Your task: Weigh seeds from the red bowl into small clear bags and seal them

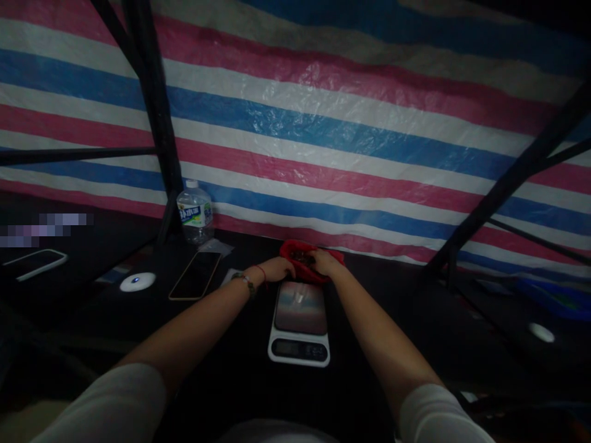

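Observation:
A red bag point(287, 247) lies open at the back of the black table, with small dark pieces point(300, 255) inside, too dim to name. My left hand point(279, 269) is at the bag's front left edge, fingers curled together; a dark spot shows at the fingertips. Over the right side of the bag, my right hand point(325, 263) reaches in with bent fingers, their tips partly hidden among the contents. What either hand pinches is too dark to make out. Just in front of the bag, between my forearms, sits a white kitchen scale point(300, 320) with a shiny plate and dark display.
To the left are a clear plastic bottle point(196, 212), a dark phone point(196, 275) and a round white device point(137, 282). Another phone point(37, 264) lies at far left. Black metal posts point(154, 104) frame both sides before a striped plastic sheet point(323, 123). A white object point(541, 333) is at right.

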Demonstrator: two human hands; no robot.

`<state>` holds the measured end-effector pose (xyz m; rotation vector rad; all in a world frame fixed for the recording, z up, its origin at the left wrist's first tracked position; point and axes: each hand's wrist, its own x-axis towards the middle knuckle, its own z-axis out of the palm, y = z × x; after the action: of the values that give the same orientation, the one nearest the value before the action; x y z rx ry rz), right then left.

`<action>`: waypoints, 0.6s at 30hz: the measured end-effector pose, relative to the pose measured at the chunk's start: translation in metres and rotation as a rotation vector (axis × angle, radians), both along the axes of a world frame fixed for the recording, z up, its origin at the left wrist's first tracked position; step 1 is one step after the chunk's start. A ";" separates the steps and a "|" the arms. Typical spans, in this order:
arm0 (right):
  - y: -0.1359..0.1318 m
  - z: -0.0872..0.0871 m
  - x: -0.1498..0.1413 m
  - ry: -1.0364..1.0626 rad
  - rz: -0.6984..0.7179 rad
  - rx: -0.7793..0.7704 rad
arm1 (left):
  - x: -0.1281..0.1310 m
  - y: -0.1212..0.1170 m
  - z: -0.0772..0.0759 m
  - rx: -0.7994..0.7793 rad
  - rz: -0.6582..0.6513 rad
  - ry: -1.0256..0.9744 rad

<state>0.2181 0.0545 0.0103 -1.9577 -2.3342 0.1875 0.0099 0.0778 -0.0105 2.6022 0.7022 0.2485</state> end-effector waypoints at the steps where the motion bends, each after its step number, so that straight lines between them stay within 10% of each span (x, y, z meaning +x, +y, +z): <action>1: 0.002 0.000 0.001 0.004 0.002 0.002 | 0.002 0.003 -0.003 -0.004 -0.035 -0.005; 11: 0.019 -0.005 0.009 0.017 -0.014 0.047 | 0.009 0.023 -0.010 -0.226 -0.373 -0.047; 18: 0.019 -0.005 0.009 0.023 -0.029 0.038 | 0.005 0.035 -0.012 -0.273 -0.371 0.005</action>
<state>0.2272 0.0739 0.0051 -1.9599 -2.2774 0.1614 0.0150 0.1130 -0.0223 2.4098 0.2248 0.0289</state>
